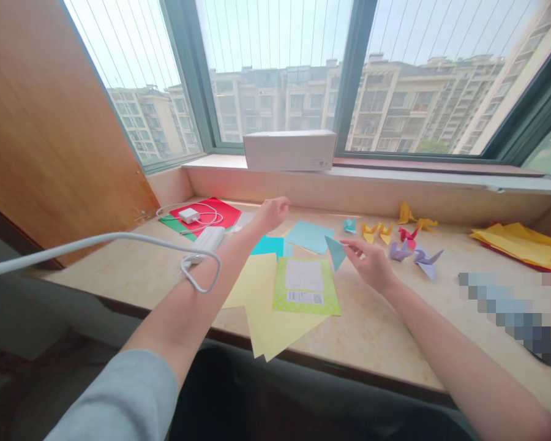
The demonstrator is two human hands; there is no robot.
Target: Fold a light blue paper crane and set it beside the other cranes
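Between the fingertips of my right hand is a folded blue paper triangle, held just above the sill. My left hand is closed in the air near the back wall; whatever its fingers hold, if anything, does not show. Beneath and between the hands lie light blue sheets and a brighter blue sheet. Nearer to me, a green dotted paper packet with a white label rests on pale yellow sheets. A small blue folded paper piece stands just beyond the right hand.
Yellow origami cranes, a red crane and purple cranes stand at right. Yellow paper lies farther right. A white power strip, its cable crossing my left forearm, and a charger are at left. A white box stands by the window.
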